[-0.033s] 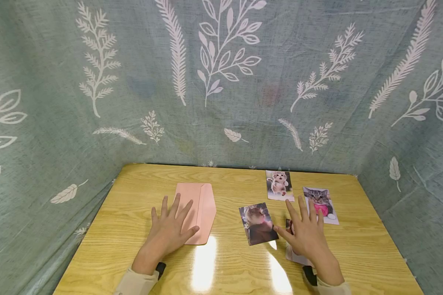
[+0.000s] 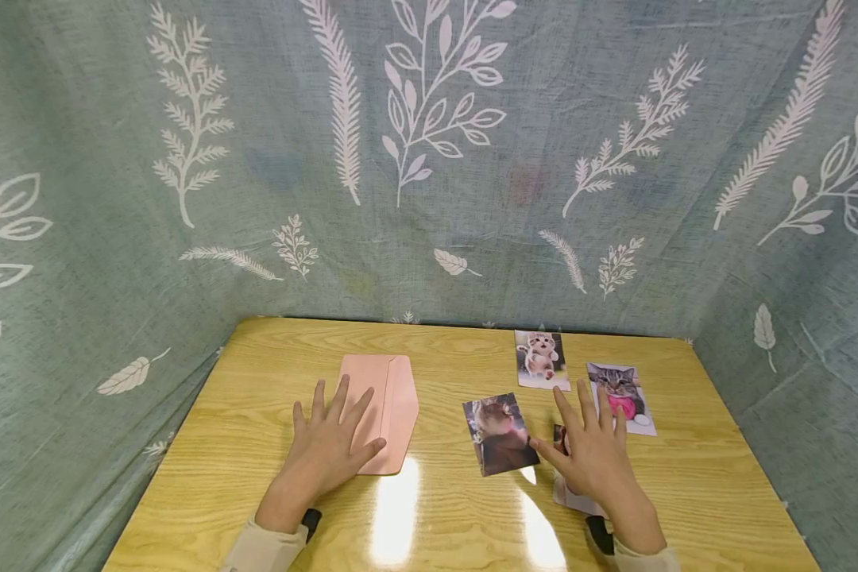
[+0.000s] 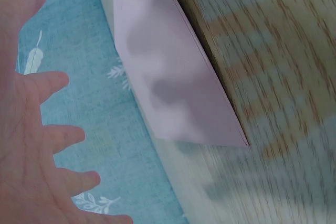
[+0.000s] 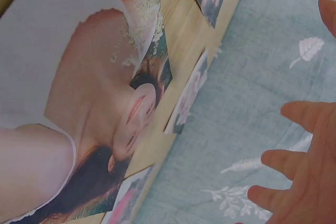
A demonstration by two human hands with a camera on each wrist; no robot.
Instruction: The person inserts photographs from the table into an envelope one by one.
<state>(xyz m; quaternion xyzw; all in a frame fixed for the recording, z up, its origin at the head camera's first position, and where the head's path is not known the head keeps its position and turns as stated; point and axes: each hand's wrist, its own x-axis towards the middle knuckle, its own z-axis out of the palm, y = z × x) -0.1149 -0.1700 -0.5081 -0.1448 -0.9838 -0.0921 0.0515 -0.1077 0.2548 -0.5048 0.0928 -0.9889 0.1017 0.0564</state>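
Observation:
A pink envelope lies on the left of the wooden table, its pointed flap spread to the right. Over its left part hovers my left hand, fingers spread; the left wrist view shows a gap between hand and envelope. My right hand is spread above a photo of a person, covering much of it in the head view. Left of that hand is a dark, glossy photo, its picture partly washed out by glare. Beyond the fingertips lie a kitten photo and a tabby cat photo. Neither hand holds anything.
The wooden table has bright light reflections near its front. A grey-green curtain with white leaf prints hangs behind the table and along both sides. Dark bands sit at both wrists.

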